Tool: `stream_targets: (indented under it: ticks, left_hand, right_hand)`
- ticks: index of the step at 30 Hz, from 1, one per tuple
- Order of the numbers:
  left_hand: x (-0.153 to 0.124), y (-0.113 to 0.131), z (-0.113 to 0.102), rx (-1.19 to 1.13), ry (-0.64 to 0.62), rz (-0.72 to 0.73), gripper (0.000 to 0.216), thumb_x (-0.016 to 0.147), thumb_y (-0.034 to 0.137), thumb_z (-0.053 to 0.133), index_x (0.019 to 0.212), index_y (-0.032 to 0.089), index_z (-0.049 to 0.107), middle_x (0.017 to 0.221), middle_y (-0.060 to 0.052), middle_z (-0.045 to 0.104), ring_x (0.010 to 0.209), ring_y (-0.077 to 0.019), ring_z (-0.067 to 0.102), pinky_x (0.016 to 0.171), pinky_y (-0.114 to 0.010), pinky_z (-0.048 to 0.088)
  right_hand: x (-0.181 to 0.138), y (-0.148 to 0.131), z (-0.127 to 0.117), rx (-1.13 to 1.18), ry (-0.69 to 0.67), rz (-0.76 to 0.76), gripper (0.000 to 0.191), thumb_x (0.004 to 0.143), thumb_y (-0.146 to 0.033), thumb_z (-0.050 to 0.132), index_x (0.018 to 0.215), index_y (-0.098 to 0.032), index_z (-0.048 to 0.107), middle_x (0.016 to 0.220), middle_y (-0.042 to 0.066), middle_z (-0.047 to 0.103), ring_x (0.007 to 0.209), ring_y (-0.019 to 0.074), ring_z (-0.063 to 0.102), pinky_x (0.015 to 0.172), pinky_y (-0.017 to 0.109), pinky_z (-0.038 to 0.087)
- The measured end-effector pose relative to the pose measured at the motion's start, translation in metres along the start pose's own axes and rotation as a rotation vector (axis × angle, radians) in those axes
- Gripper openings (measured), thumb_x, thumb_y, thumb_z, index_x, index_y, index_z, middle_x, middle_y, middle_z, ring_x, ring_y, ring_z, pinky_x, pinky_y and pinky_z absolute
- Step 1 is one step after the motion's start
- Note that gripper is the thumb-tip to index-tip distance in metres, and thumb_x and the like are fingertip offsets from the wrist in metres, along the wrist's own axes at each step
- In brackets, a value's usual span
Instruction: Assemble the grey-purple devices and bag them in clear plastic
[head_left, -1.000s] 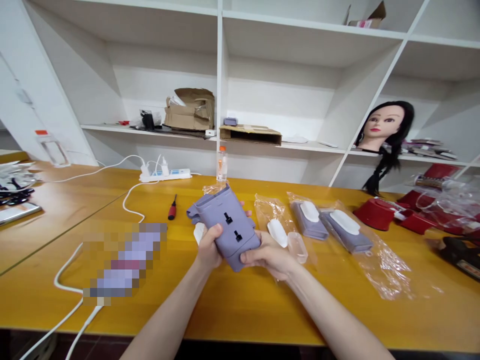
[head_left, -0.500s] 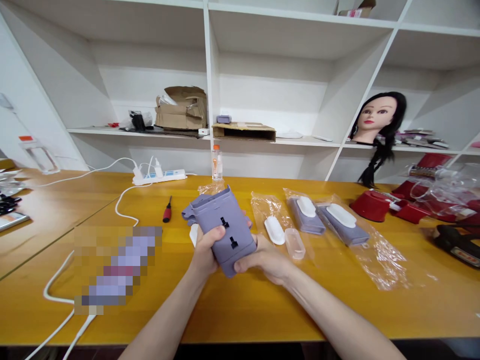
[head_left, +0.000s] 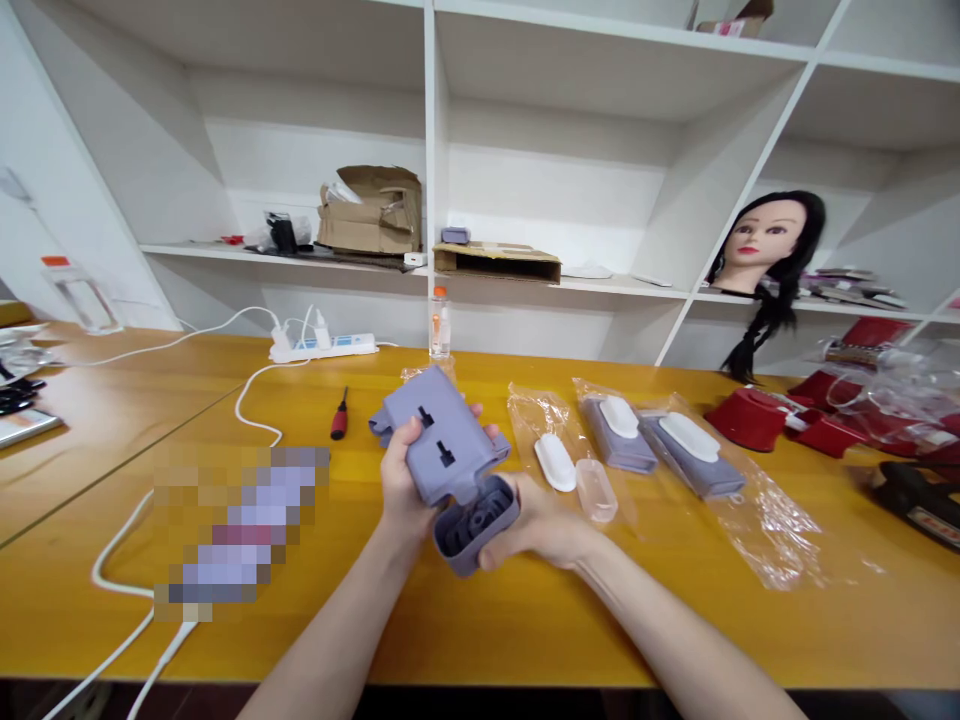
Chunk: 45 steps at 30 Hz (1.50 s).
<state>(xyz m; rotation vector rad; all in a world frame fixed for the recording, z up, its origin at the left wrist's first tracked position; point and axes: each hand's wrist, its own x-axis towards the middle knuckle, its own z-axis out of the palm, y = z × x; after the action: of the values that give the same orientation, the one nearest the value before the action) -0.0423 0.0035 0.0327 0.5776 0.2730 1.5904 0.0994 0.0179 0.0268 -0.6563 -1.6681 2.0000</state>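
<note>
Above the middle of the table, my left hand (head_left: 403, 478) grips a lilac plastic housing (head_left: 454, 430) with two black T-shaped slots. The thumb lies on its front near the slots. My right hand (head_left: 544, 525) is closed on a rounded lilac end cap (head_left: 457, 562) at the housing's lower end. The cap is tilted away from the housing, and its dark, ridged inside shows. Whether the two parts still touch at the back cannot be made out. Another lilac piece (head_left: 381, 424) shows behind the housing's left side, mostly hidden.
Right of my hands are a white oval piece (head_left: 556, 462), a clear plastic cup (head_left: 596, 492) and two bagged lilac units (head_left: 628, 452). A red screwdriver (head_left: 340, 418) and a power strip (head_left: 334, 348) lie to the left, near a pixelated lilac object (head_left: 255, 530) with white cables. Red parts (head_left: 746, 415) stand at right.
The end cap has come away from the housing's lower end and tipped open in my right hand. My left hand has tilted the housing over to the left.
</note>
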Motion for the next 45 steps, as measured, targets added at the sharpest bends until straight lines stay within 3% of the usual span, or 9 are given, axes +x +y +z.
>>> stream_targets:
  ticks: [5, 13, 23, 28, 35, 45]
  left_hand:
    - [0.002, 0.001, 0.0, -0.005, -0.011, 0.039, 0.041, 0.076, 0.037, 0.047, 0.109, 0.015, 0.055, 0.103, -0.011, 0.064, 0.096, -0.0302, 0.06, 0.081, -0.044, 0.048]
    - [0.005, 0.006, 0.0, 0.075, 0.03, 0.157, 0.044, 0.073, 0.033, 0.051, 0.114, 0.017, 0.054, 0.102, -0.01, 0.065, 0.092, -0.0314, 0.062, 0.077, -0.044, 0.049]
    - [0.004, -0.003, 0.001, 0.141, 0.021, 0.083, 0.043, 0.07, 0.026, 0.053, 0.112, 0.013, 0.054, 0.101, -0.011, 0.066, 0.095, -0.0316, 0.06, 0.078, -0.043, 0.05]
    - [0.003, -0.001, 0.002, 0.138, 0.033, 0.058, 0.046, 0.068, 0.025, 0.054, 0.113, 0.014, 0.053, 0.104, -0.011, 0.065, 0.093, -0.0309, 0.062, 0.079, -0.043, 0.049]
    - [0.002, 0.001, 0.004, 0.144, 0.016, 0.033, 0.05, 0.065, 0.024, 0.055, 0.114, 0.013, 0.052, 0.106, -0.012, 0.064, 0.095, -0.0325, 0.061, 0.079, -0.045, 0.049]
    - [0.002, 0.0, -0.002, 0.145, -0.03, 0.002, 0.048, 0.066, 0.023, 0.054, 0.112, 0.013, 0.054, 0.104, -0.011, 0.065, 0.099, -0.0329, 0.059, 0.083, -0.046, 0.047]
  right_hand:
    - [-0.002, -0.001, 0.007, 0.031, 0.015, 0.019, 0.045, 0.042, -0.017, 0.082, 0.082, -0.013, 0.062, 0.073, -0.001, 0.063, 0.063, 0.0103, 0.056, 0.061, 0.023, 0.041]
    - [-0.004, -0.004, -0.004, -0.059, 0.158, -0.063, 0.053, 0.046, -0.019, 0.081, 0.089, -0.018, 0.052, 0.076, -0.003, 0.06, 0.067, 0.0115, 0.055, 0.062, 0.024, 0.042]
    - [-0.005, -0.006, -0.013, -0.235, 0.223, -0.145, 0.059, 0.048, -0.02, 0.08, 0.098, -0.019, 0.05, 0.087, -0.001, 0.058, 0.075, 0.0128, 0.054, 0.064, 0.025, 0.043]
    - [-0.007, -0.006, -0.015, -0.206, 0.18, -0.132, 0.049, 0.05, -0.02, 0.079, 0.092, -0.018, 0.053, 0.078, -0.003, 0.059, 0.068, 0.0111, 0.053, 0.06, 0.023, 0.043]
    - [-0.009, -0.006, -0.016, -0.096, 0.113, -0.099, 0.054, 0.051, -0.017, 0.078, 0.099, -0.018, 0.054, 0.076, -0.003, 0.06, 0.065, 0.0101, 0.054, 0.06, 0.022, 0.041]
    - [-0.009, -0.005, -0.015, 0.006, 0.052, -0.084, 0.05, 0.05, -0.015, 0.078, 0.095, -0.016, 0.057, 0.071, -0.004, 0.059, 0.063, 0.0087, 0.052, 0.056, 0.02, 0.04]
